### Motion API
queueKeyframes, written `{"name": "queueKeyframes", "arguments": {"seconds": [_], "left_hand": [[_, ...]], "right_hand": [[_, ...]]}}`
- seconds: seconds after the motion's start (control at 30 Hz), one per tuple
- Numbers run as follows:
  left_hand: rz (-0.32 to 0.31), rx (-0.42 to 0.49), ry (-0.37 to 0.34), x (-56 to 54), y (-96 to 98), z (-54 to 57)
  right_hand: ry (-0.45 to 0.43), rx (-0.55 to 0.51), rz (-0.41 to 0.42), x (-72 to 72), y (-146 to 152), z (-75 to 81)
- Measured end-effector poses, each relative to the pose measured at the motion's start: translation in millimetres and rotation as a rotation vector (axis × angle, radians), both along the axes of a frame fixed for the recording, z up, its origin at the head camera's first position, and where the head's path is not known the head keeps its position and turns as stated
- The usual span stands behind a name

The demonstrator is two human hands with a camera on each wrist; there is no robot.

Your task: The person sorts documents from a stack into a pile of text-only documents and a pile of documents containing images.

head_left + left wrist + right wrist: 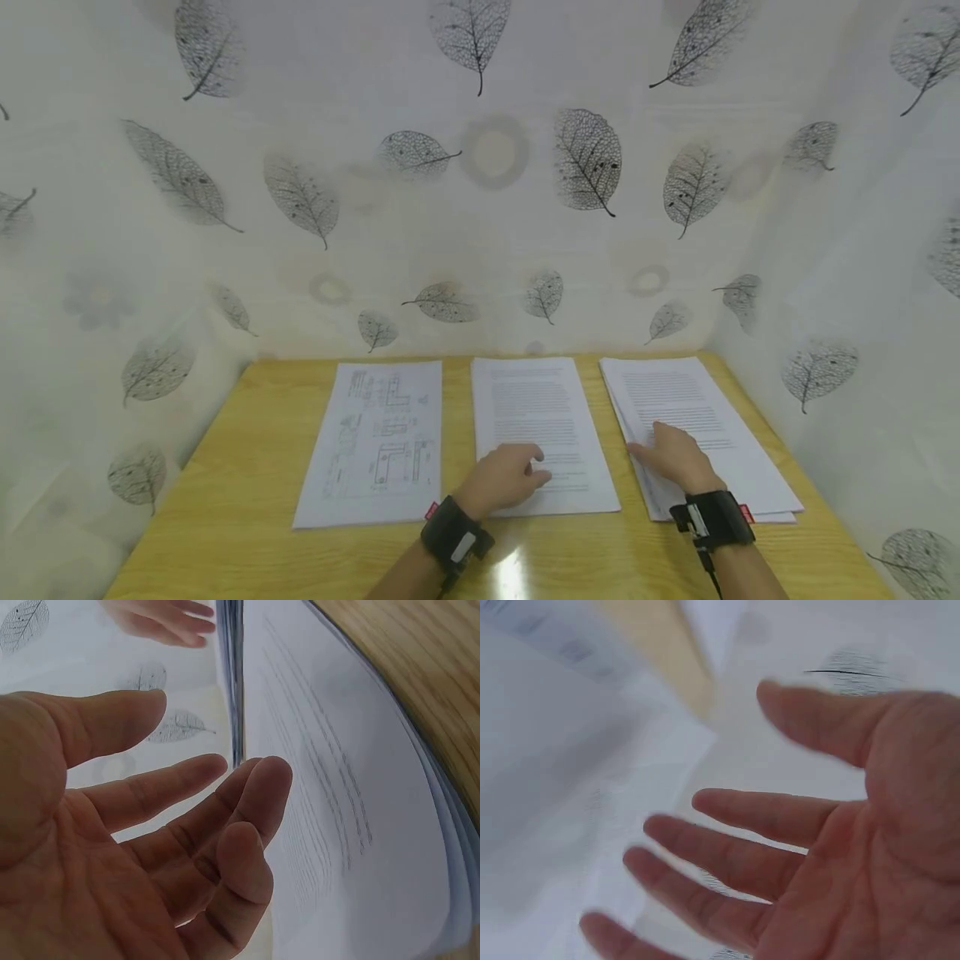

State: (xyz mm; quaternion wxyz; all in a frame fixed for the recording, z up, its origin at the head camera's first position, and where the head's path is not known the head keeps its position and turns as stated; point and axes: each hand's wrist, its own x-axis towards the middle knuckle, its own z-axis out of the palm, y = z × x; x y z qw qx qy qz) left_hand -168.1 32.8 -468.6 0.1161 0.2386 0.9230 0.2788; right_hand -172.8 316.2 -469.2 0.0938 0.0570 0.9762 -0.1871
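Three lots of white paper lie side by side. My left hand is over the lower left part of the middle stack of printed sheets, fingers loosely bent, nothing between them and the thumb. In the left wrist view, the left hand is beside a stack of text pages with slightly spread edges. Over the left side of the right stack of printed sheets is my right hand. Its fingers are extended and apart in the right wrist view; contact with the paper cannot be told.
Drawing sheets with technical figures lie on the left of the wooden table. A pale curtain with leaf prints surrounds the back and sides. Black bands with cables are on both wrists.
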Motion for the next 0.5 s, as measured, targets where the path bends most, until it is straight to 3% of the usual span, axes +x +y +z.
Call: {"name": "queueKeyframes", "arguments": {"seconds": [0.2, 0.33, 0.5], "left_hand": [[-0.031, -0.039, 0.025, 2.2, 14.0, 6.1], [-0.046, -0.034, 0.025, 0.1, 24.0, 6.4], [-0.059, 0.017, -0.096, -4.3, 37.1, 5.2]], "right_hand": [[-0.052, 0.053, -0.047, -10.9, 0.1, -8.2], [-0.045, 0.024, -0.007, -13.1, 3.2, -4.4], [-0.013, -0.051, 0.010, -12.7, 9.6, -2.0]]}}
